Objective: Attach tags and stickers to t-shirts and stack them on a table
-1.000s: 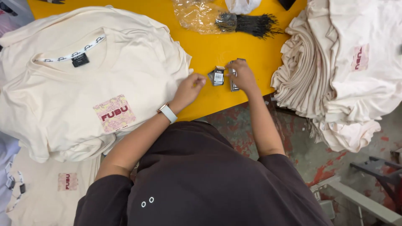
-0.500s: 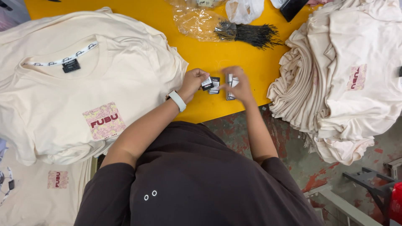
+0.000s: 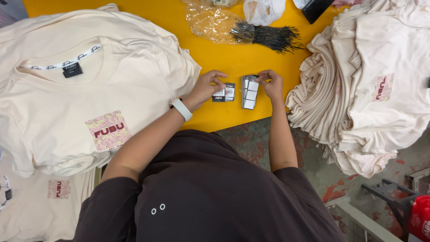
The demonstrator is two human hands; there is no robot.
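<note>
Cream t-shirt (image 3: pixel 67 103) spread flat, left of frame, on yellow table (image 3: pixel 215 114). Left hand (image 3: pixel 207 87) at centre, fingers pinched on small dark tag (image 3: pixel 224 92), tag just right of fingertips. Right hand (image 3: pixel 271 84) grips top of tag stack (image 3: pixel 249 91), long axis vertical. Clear bag (image 3: pixel 210 22) above: contents unclear, black tie bundle (image 3: pixel 271 36) beside it. Shirt pile (image 3: pixel 367 85) far right.

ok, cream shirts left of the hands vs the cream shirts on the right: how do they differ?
The left cream T-shirt stack lies flat, top shirt face up, collar and chest patch showing. The right cream T-shirt pile is folded over and drapes off the yellow table edge. Both share colour and patch.
</note>
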